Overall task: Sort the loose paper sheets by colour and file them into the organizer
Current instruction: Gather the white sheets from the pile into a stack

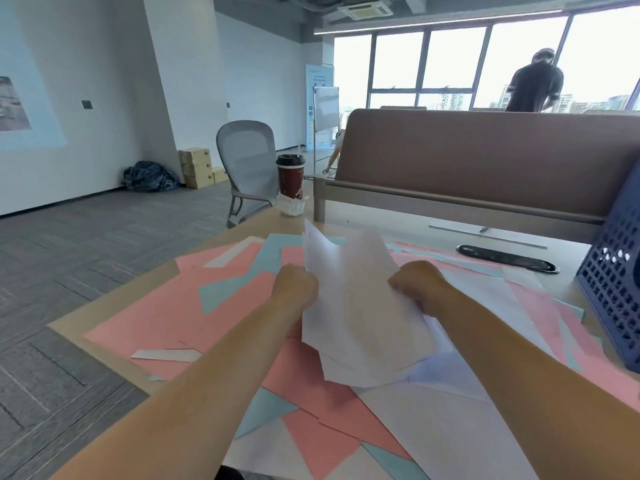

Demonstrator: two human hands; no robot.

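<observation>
Both hands are up off the worktop point(398, 226) now, left hand point(296, 285) and right hand point(419, 284) each curled round an edge of a bundle of white sheets point(356, 306), fanned loosely between them. Best move here, I'd say: tap the edges square before carrying it, since the sheets sit skewed and one could slip. The blue organizer point(613, 282) stands well off to the right of the right hand. Under and around both hands, pink sheets point(145, 306) and pale blue sheets point(221, 289) lie mixed, so gather one colour at a time
</observation>
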